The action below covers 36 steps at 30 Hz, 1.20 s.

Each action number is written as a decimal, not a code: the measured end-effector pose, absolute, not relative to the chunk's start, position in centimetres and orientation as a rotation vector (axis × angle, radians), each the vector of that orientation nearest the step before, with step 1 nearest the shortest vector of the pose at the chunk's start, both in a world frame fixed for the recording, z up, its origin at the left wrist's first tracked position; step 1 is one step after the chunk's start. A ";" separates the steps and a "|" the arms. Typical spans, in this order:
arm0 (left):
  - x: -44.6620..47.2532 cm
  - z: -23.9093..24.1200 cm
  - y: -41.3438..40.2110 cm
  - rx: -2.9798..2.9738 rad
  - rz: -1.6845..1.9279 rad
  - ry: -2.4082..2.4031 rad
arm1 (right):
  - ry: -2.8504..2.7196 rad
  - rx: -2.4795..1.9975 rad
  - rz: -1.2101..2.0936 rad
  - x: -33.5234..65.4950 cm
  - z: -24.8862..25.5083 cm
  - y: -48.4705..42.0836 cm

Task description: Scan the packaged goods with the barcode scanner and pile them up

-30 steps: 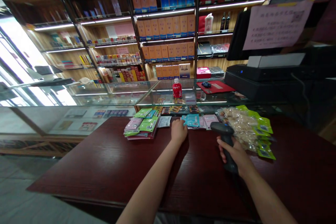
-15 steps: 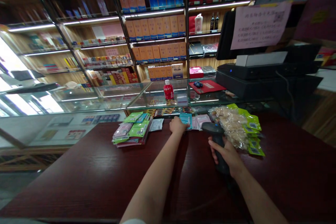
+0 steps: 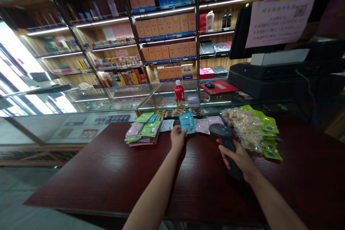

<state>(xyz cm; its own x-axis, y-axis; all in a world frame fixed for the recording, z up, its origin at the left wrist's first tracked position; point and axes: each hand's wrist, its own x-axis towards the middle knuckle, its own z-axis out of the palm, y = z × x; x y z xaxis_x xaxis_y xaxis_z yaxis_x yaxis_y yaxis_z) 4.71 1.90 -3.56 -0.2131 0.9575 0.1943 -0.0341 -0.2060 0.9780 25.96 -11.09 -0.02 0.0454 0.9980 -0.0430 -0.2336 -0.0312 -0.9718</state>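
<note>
My left hand (image 3: 178,137) pinches the lower left edge of a blue packet (image 3: 188,122), its printed face toward me. In my right hand (image 3: 237,156) is a black barcode scanner (image 3: 228,140), its head pointing left toward the packets. Pink packets (image 3: 202,126) lie between the blue one and the scanner. Left of my left hand sit a pale packet (image 3: 167,125) and a pile of green, pink and blue packets (image 3: 144,128). Clear bags with green labels (image 3: 244,127) lie beyond my right hand.
The dark wooden table (image 3: 107,172) meets a glass display counter (image 3: 156,97). On the glass stand a red bottle (image 3: 179,91) and a red mat (image 3: 221,87) with a mouse (image 3: 209,85). A monitor (image 3: 239,36) rises at the right; shelves of boxes (image 3: 165,27) line the back.
My left hand has drawn the blue packet slightly up and toward the left, so more of its face shows. The scanner stays in my right hand. The whole view has shifted a little.
</note>
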 end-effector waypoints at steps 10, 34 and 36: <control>4.6 -4.2 1.7 1.099 1.678 1.198 | -1.172 -1.110 1.355 25.4 0.2 -12.1; 4.5 -4.2 1.7 1.088 1.676 1.260 | -0.978 -0.996 1.312 25.8 0.5 -11.9; 4.5 -4.3 1.8 1.087 1.684 1.240 | -0.961 -0.970 1.285 25.9 0.6 -11.9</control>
